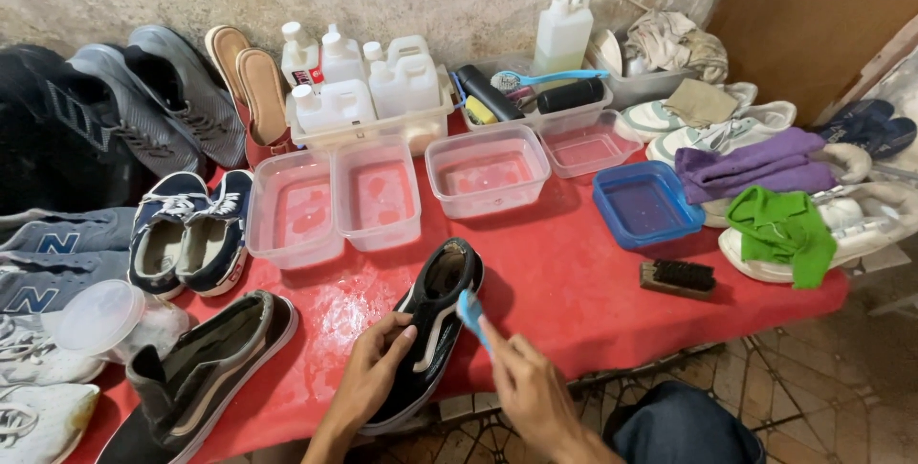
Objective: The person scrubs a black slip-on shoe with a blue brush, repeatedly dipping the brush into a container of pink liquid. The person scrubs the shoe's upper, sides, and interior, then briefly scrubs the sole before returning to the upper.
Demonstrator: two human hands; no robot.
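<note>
So the left hand has its grip wrapped around the side of a black shoe with a white stripe, thumb on top, keeping it tipped up off the red tabletop near the front edge. Looks like it's held that way so the side and sole edge face the other hand. The right hand is clenched on a small blue brush, whose head sits right against the shoe's side near the opening.

The matching black shoe lies flat just to the left, toe pointing toward the near edge, and a pair of navy sneakers sits behind it. Four clear tubs with a little water are lined up across the middle, within easy reach, and a blue tub sits off to the right. A dark scrub brush lies alone near the right front corner, well apart from both hands. White bottles are packed in a tray against the wall, probably to keep them out of the way.

Room-wise: the patch of wet tabletop between the tubs and the held shoe is open, and so is the stretch between the shoe and the scrub brush. The left side is crowded with shoes, the right with a purple cloth and green cloth draped over white sneakers. The shoe overhangs the front edge a bit.
</note>
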